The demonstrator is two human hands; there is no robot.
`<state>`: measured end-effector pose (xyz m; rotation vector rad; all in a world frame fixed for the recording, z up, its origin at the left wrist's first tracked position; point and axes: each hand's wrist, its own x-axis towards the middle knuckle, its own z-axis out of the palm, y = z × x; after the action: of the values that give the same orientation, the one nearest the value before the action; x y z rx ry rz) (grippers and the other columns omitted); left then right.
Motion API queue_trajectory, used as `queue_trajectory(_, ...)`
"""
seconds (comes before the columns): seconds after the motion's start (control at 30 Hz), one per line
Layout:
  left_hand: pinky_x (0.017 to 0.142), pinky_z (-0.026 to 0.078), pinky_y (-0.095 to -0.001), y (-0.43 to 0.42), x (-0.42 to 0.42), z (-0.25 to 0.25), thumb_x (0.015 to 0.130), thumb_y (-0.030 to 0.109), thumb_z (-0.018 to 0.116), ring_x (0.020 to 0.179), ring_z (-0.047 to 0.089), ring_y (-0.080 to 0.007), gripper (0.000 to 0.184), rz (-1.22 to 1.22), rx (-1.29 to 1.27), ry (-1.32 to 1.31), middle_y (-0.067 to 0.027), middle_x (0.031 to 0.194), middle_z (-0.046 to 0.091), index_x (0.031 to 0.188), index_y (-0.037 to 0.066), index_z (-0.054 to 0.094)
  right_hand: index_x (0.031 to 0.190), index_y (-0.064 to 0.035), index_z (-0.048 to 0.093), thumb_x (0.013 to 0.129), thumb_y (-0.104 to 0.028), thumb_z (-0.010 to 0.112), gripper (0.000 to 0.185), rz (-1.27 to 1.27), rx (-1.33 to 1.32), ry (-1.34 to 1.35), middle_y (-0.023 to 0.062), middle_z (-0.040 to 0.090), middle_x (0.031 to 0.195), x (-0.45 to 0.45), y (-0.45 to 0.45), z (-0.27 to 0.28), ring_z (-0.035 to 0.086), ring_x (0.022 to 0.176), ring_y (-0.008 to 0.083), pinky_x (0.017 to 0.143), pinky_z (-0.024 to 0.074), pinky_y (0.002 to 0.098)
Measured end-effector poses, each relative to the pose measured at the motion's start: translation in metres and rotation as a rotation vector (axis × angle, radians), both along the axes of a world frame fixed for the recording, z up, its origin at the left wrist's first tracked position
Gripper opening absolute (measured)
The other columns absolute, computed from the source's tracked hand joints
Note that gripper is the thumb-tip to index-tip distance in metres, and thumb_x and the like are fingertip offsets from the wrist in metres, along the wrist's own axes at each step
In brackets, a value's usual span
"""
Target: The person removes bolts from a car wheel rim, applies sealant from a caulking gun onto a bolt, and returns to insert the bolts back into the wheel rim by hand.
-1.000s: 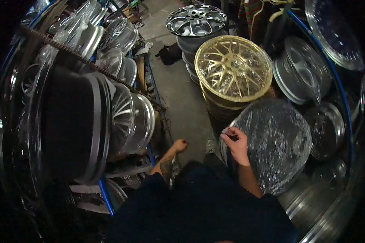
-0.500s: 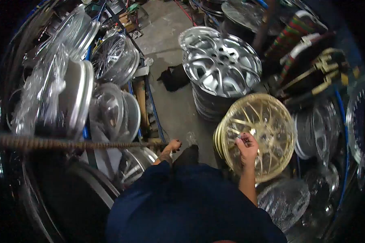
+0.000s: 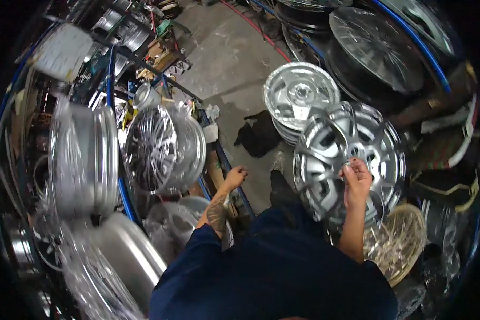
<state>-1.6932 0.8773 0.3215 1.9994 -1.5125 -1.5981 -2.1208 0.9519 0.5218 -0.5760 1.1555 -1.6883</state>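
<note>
My left hand (image 3: pixel 236 177) is closed with its fingers curled, beside the left rack; nothing shows in it. My right hand (image 3: pixel 356 176) is raised in a pinch above a silver multi-spoke wheel (image 3: pixel 378 133); a tiny shiny thing shows at its fingertips, too small to name. Below that hand, partly behind the forearm, lies a gold wheel (image 3: pixel 405 240) under clear wrap. Another silver wheel (image 3: pixel 302 92) tops a stack farther ahead. To the left of my left hand stands a plastic-wrapped wheel (image 3: pixel 162 149).
Wrapped wheels (image 3: pixel 85 160) fill the left rack, with its blue posts (image 3: pixel 125 197). A black bundle (image 3: pixel 258 133) lies on the concrete floor (image 3: pixel 218 53) of the aisle. Dark wheels (image 3: pixel 376 48) lean at the upper right by a blue rail (image 3: pixel 416 42).
The view has moved forward along the aisle. The gold wheel has slid back to the lower right, and the silver wheels have come nearer. Both hands keep much the same pose.
</note>
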Motion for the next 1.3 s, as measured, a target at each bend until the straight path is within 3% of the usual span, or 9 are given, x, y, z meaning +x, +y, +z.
queue_trajectory(0.17, 0.086, 0.050, -0.0445, -0.105, 0.134, -0.074, 0.087, 0.023, 0.061, 0.102, 0.063, -0.0362, 0.043, 0.001, 0.042, -0.332, -0.0212, 0.111, 0.066, 0.124, 0.002, 0.057, 0.111, 0.0038, 0.060, 0.081, 0.008, 0.068, 0.031, 0.097, 0.052, 0.007, 0.0046, 0.062, 0.098, 0.047, -0.151, 0.000, 0.060, 0.088, 0.0113, 0.075, 0.0507, 0.0251)
queue_trajectory(0.33, 0.093, 0.047, -0.0464, -0.205, 0.129, -0.038, 0.085, 0.027, 0.062, 0.109, 0.059, -0.0422, 0.044, -0.034, 0.000, -0.310, -0.0262, 0.114, 0.062, 0.123, 0.005, 0.057, 0.109, 0.0038, 0.060, 0.080, 0.011, 0.069, 0.031, 0.153, -0.036, 0.174, 0.0045, 0.063, 0.099, 0.082, -0.271, 0.049, 0.060, 0.090, 0.0099, 0.080, 0.0491, 0.0243)
queue_trajectory(0.4, 0.094, 0.047, -0.0457, -0.260, 0.114, -0.012, 0.084, 0.025, 0.061, 0.104, 0.061, -0.0410, 0.040, -0.112, -0.294, -0.521, -0.0240, 0.111, 0.065, 0.119, 0.006, 0.060, 0.109, 0.0035, 0.060, 0.081, 0.011, 0.069, 0.030, 0.140, -0.014, 0.222, 0.0045, 0.064, 0.098, 0.086, -0.300, 0.045, 0.060, 0.088, 0.0096, 0.079, 0.0492, 0.0240)
queue_trajectory(0.67, 0.072, 0.051, -0.0394, -0.483, 0.201, -0.091, 0.085, 0.023, 0.061, 0.086, 0.066, -0.0298, 0.029, 0.022, 0.064, -0.094, -0.0155, 0.092, 0.069, 0.110, 0.008, 0.065, 0.106, 0.0017, 0.061, 0.082, 0.006, 0.071, 0.026, 0.092, 0.142, 0.351, 0.0023, 0.064, 0.094, 0.136, -0.446, 0.004, 0.061, 0.085, 0.0092, 0.079, 0.0488, 0.0232)
queue_trajectory(0.73, 0.063, 0.052, -0.0395, -0.528, 0.244, -0.134, 0.086, 0.021, 0.062, 0.083, 0.065, -0.0272, 0.027, -0.053, 0.193, -0.102, -0.0122, 0.090, 0.067, 0.110, 0.009, 0.065, 0.105, 0.0013, 0.061, 0.081, 0.003, 0.073, 0.027, 0.006, 0.186, 0.394, 0.0014, 0.063, 0.092, 0.164, -0.500, -0.004, 0.060, 0.083, 0.0101, 0.075, 0.0491, 0.0238)
queue_trajectory(0.83, 0.073, 0.054, -0.0502, -0.584, 0.311, -0.225, 0.078, 0.018, 0.073, 0.095, 0.062, -0.0337, 0.040, -0.875, -0.193, -0.341, -0.0119, 0.107, 0.065, 0.115, 0.009, 0.064, 0.103, 0.0001, 0.061, 0.082, 0.002, 0.072, 0.023, -0.004, 0.237, 0.503, 0.0000, 0.061, 0.087, 0.204, -0.592, -0.023, 0.058, 0.078, 0.0088, 0.073, 0.0491, 0.0237)
queue_trajectory(1.0, 0.073, 0.053, -0.0455, -0.736, 0.332, -0.178, 0.081, 0.026, 0.064, 0.087, 0.065, -0.0343, 0.035, -0.278, 0.036, -0.112, -0.0164, 0.097, 0.068, 0.111, 0.006, 0.066, 0.103, -0.0001, 0.061, 0.085, 0.004, 0.068, 0.020, -0.159, 0.261, 0.309, 0.0016, 0.062, 0.089, 0.312, -0.792, -0.007, 0.058, 0.076, 0.0083, 0.071, 0.0496, 0.0232)
queue_trajectory(1.13, 0.072, 0.052, -0.0418, -0.908, 0.345, -0.111, 0.084, 0.032, 0.057, 0.081, 0.068, -0.0347, 0.038, 0.082, -0.157, 0.026, -0.0199, 0.089, 0.070, 0.107, 0.004, 0.068, 0.104, 0.0009, 0.062, 0.085, 0.005, 0.068, 0.020, 0.222, 0.031, 0.482, 0.0020, 0.063, 0.091, 0.390, -0.915, 0.002, 0.058, 0.078, 0.0094, 0.075, 0.0487, 0.0243)
queue_trajectory(1.3, 0.068, 0.052, -0.0354, -1.054, 0.391, -0.012, 0.084, 0.019, 0.056, 0.072, 0.065, -0.0203, 0.035, 0.378, -0.241, 0.300, -0.0124, 0.086, 0.070, 0.114, 0.005, 0.067, 0.100, 0.0011, 0.064, 0.084, -0.004, 0.071, 0.018, 0.399, 0.107, 0.495, 0.0010, 0.063, 0.085, 0.493, -1.052, 0.019, 0.057, 0.076, 0.0074, 0.072, 0.0471, 0.0230)
